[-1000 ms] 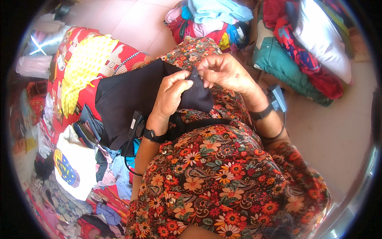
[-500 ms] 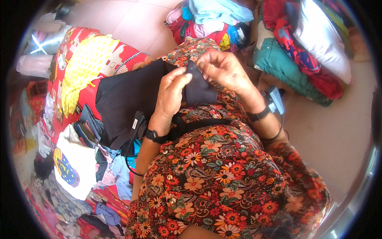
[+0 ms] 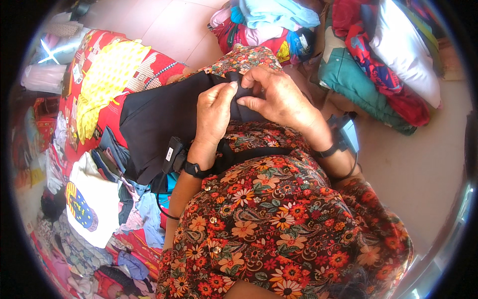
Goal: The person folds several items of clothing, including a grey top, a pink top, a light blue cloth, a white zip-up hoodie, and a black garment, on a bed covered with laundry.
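A black garment [image 3: 164, 107] lies across my lap, spread out toward the left over a red patterned cloth. My left hand [image 3: 214, 112] is closed, pinching the garment's edge between thumb and forefinger. Against the same part of the garment, my right hand [image 3: 281, 99] is curled, its forefinger and thumb on the black cloth with a gap between their tips. The cloth's exact hold inside the right fingers is partly hidden. Both wrists carry strapped-on devices with cables.
To the left lie a yellow dotted cloth [image 3: 112, 74], a white printed garment [image 3: 92, 204] and several loose clothes. A heap with a light blue cloth [image 3: 279, 15] stands ahead. At the right are a teal quilt [image 3: 348, 79] and a white pillow [image 3: 403, 50].
The part of the black garment at my hands has flattened down. My right hand has moved slightly left, and its thumb and forefinger have parted. The left hand still pinches the cloth.
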The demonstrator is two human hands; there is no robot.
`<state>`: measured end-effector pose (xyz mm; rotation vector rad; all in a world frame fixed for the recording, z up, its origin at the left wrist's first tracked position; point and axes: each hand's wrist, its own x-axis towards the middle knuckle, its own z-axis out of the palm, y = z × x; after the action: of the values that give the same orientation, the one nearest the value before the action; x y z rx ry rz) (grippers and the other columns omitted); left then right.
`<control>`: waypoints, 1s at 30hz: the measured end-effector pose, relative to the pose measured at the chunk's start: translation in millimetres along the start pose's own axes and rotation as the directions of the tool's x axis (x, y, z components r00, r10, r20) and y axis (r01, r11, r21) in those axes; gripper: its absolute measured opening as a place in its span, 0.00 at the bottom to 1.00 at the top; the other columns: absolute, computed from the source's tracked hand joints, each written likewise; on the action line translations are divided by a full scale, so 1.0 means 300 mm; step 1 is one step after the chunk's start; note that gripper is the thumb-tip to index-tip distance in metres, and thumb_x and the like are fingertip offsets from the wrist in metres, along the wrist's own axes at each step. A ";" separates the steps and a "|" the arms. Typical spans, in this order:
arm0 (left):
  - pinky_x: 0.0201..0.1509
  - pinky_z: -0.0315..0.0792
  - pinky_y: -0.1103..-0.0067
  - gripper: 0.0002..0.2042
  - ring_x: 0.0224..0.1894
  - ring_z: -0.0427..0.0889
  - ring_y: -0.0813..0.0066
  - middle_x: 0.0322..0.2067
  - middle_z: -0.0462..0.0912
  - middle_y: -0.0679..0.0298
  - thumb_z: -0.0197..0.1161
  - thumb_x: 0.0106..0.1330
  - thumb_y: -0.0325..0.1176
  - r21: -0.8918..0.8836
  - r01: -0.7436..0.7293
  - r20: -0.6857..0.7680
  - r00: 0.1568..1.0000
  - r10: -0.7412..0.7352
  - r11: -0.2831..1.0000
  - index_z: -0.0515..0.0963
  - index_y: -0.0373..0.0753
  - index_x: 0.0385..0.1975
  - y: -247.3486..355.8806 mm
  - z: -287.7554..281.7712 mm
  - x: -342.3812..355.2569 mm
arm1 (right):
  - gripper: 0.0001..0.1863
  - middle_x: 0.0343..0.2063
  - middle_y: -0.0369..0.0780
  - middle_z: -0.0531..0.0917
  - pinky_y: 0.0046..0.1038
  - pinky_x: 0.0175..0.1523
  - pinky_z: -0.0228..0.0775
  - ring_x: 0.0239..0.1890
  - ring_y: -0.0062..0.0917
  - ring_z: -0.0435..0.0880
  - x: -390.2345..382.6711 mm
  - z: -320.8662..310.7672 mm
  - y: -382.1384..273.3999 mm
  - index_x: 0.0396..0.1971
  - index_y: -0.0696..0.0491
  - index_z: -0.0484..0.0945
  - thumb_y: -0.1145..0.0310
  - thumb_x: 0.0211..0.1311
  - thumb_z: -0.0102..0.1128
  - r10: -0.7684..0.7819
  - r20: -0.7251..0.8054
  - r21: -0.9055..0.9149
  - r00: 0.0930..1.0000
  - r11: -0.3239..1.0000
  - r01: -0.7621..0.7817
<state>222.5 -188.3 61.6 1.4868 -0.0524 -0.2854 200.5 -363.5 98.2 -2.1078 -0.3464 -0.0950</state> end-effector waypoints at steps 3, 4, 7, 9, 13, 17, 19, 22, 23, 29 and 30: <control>0.30 0.63 0.86 0.12 0.28 0.67 0.90 0.24 0.75 0.74 0.57 0.68 0.33 0.054 -0.012 -0.014 1.000 0.012 0.998 0.80 0.27 0.32 0.005 0.005 -0.001 | 0.16 0.32 0.44 0.79 0.38 0.42 0.74 0.38 0.43 0.80 0.003 0.013 -0.001 0.38 0.55 0.75 0.70 0.49 0.69 -0.084 -0.037 -0.079 0.996 0.994 0.081; 0.29 0.63 0.86 0.12 0.28 0.67 0.90 0.24 0.75 0.74 0.57 0.68 0.33 0.015 -0.014 -0.030 0.999 0.015 1.000 0.80 0.27 0.32 0.005 0.008 0.000 | 0.16 0.32 0.43 0.79 0.38 0.42 0.74 0.38 0.42 0.80 0.003 0.018 0.002 0.38 0.54 0.75 0.71 0.49 0.69 -0.158 -0.061 -0.086 0.985 0.984 0.153; 0.26 0.61 0.86 0.11 0.26 0.66 0.90 0.24 0.73 0.75 0.57 0.68 0.33 -0.088 -0.010 -0.076 0.997 0.003 0.996 0.80 0.29 0.32 0.005 0.015 0.001 | 0.15 0.33 0.41 0.78 0.37 0.42 0.74 0.39 0.41 0.80 0.002 0.032 0.016 0.38 0.53 0.76 0.73 0.48 0.67 -0.279 -0.080 -0.124 0.957 0.955 0.269; 0.24 0.58 0.86 0.10 0.25 0.63 0.92 0.23 0.72 0.76 0.58 0.69 0.33 -0.106 0.012 -0.086 0.996 -0.021 0.994 0.79 0.31 0.31 0.004 0.017 0.000 | 0.15 0.34 0.40 0.78 0.36 0.42 0.74 0.39 0.40 0.80 0.001 0.038 0.026 0.38 0.52 0.77 0.74 0.48 0.66 -0.295 -0.089 -0.145 0.951 0.949 0.280; 0.20 0.53 0.87 0.09 0.21 0.59 0.94 0.20 0.66 0.78 0.58 0.69 0.33 -0.108 0.066 -0.048 0.996 -0.072 0.992 0.76 0.36 0.28 0.005 0.017 -0.001 | 0.13 0.33 0.40 0.78 0.35 0.41 0.74 0.38 0.38 0.80 0.004 0.051 0.039 0.36 0.53 0.78 0.74 0.48 0.65 -0.264 -0.120 -0.178 0.957 0.954 0.241; 0.17 0.54 0.89 0.09 0.18 0.60 0.93 0.18 0.64 0.79 0.58 0.69 0.33 -0.256 0.168 -0.033 0.983 -0.182 0.952 0.74 0.40 0.26 0.014 0.021 -0.002 | 0.10 0.32 0.40 0.79 0.34 0.42 0.74 0.38 0.38 0.80 0.003 0.050 0.046 0.34 0.54 0.79 0.74 0.48 0.64 -0.317 -0.121 -0.237 0.941 0.929 0.283; 0.18 0.56 0.89 0.08 0.17 0.61 0.92 0.18 0.64 0.79 0.59 0.69 0.34 -0.305 0.205 -0.035 0.973 -0.227 0.930 0.74 0.42 0.27 0.019 0.022 -0.006 | 0.09 0.32 0.39 0.79 0.34 0.42 0.74 0.38 0.37 0.80 0.003 0.051 0.049 0.33 0.54 0.79 0.74 0.48 0.64 -0.349 -0.126 -0.269 0.929 0.913 0.306; 0.19 0.62 0.88 0.07 0.18 0.64 0.91 0.18 0.66 0.79 0.60 0.68 0.35 -0.369 0.243 -0.016 0.963 -0.268 0.897 0.76 0.41 0.29 0.021 0.020 -0.008 | 0.09 0.31 0.39 0.79 0.34 0.42 0.74 0.37 0.36 0.80 0.004 0.052 0.056 0.32 0.54 0.79 0.73 0.49 0.64 -0.372 -0.130 -0.327 0.919 0.891 0.314; 0.20 0.64 0.88 0.07 0.18 0.66 0.91 0.18 0.67 0.78 0.60 0.68 0.36 -0.384 0.264 -0.035 0.953 -0.300 0.885 0.76 0.40 0.30 0.021 0.018 -0.007 | 0.08 0.30 0.39 0.79 0.33 0.41 0.74 0.37 0.36 0.80 0.003 0.055 0.057 0.32 0.53 0.79 0.72 0.49 0.64 -0.377 -0.132 -0.347 0.917 0.884 0.313; 0.24 0.67 0.86 0.07 0.21 0.69 0.90 0.20 0.68 0.77 0.60 0.68 0.35 -0.344 0.332 -0.052 0.927 -0.371 0.879 0.77 0.38 0.32 0.010 0.027 0.004 | 0.05 0.28 0.41 0.80 0.36 0.39 0.75 0.34 0.39 0.81 -0.005 0.077 0.077 0.29 0.53 0.78 0.72 0.51 0.63 -0.317 -0.185 -0.349 0.930 0.906 0.239; 0.24 0.67 0.86 0.07 0.21 0.68 0.90 0.20 0.68 0.77 0.59 0.68 0.34 -0.371 0.294 -0.011 0.947 -0.321 0.881 0.77 0.37 0.32 0.011 0.029 0.003 | 0.05 0.29 0.42 0.81 0.36 0.39 0.75 0.34 0.38 0.82 -0.006 0.077 0.085 0.30 0.54 0.78 0.73 0.51 0.62 -0.251 -0.209 -0.309 0.945 0.934 0.180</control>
<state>222.0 -196.7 65.6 1.1272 0.2868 -0.4723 204.3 -357.2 64.6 -2.3023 -0.4361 -0.5627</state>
